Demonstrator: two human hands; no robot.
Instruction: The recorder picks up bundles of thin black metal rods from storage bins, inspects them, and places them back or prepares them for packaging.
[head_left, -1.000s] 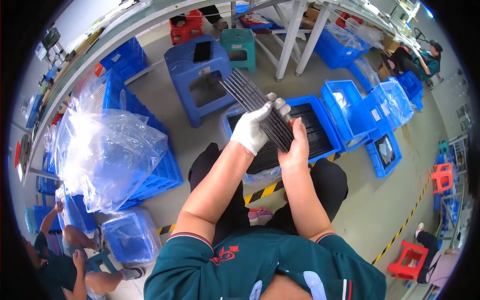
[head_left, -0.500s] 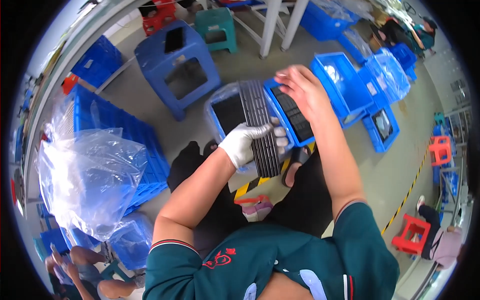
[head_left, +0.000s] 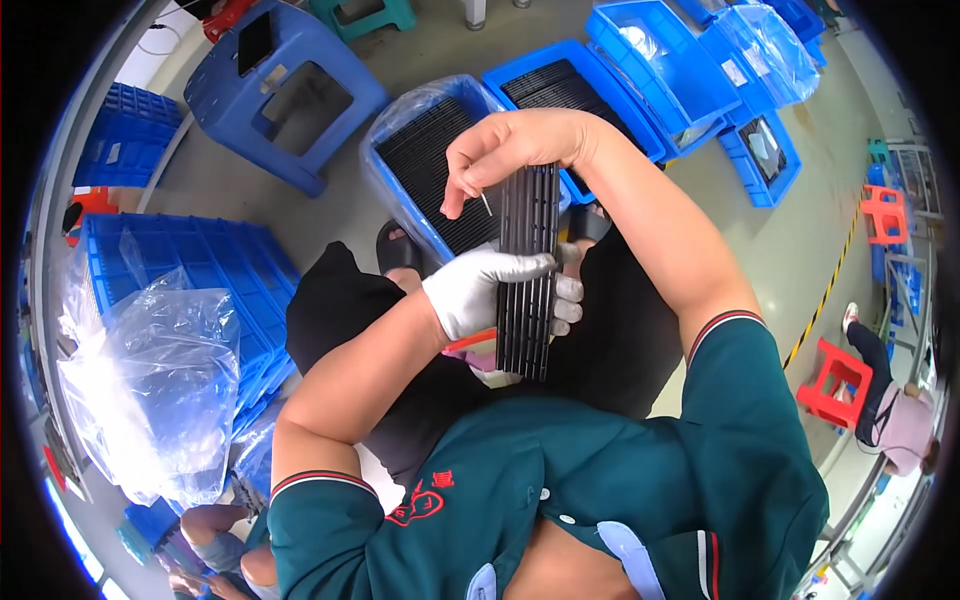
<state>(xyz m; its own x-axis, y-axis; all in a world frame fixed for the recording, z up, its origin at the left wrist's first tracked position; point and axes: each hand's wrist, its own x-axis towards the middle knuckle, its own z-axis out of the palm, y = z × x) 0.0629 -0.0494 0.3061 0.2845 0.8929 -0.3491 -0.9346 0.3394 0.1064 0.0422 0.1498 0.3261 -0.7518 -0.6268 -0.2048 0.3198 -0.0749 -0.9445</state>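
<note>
My left hand, in a white glove, is closed around a stack of long black slotted strips held upright above my lap. Its thumb lies across the front of the stack, and the fingertips show at the right side. Bare, my right hand is just above and left of the stack's upper end. Its fingers are pinched on a thin pale sliver, whose kind I cannot make out. Behind the hands is a plastic-lined blue bin full of similar black strips.
Another blue bin with black strips stands beyond my right forearm, near other blue bins. A blue stool bears a dark flat phone-like thing. At left, clear plastic bags cover stacked blue crates. People sit at both sides.
My right hand has come left from over the right bin to the stack's top, its fingers now pinched. The stack is more upright and nearer my body. The whole view has shifted.
</note>
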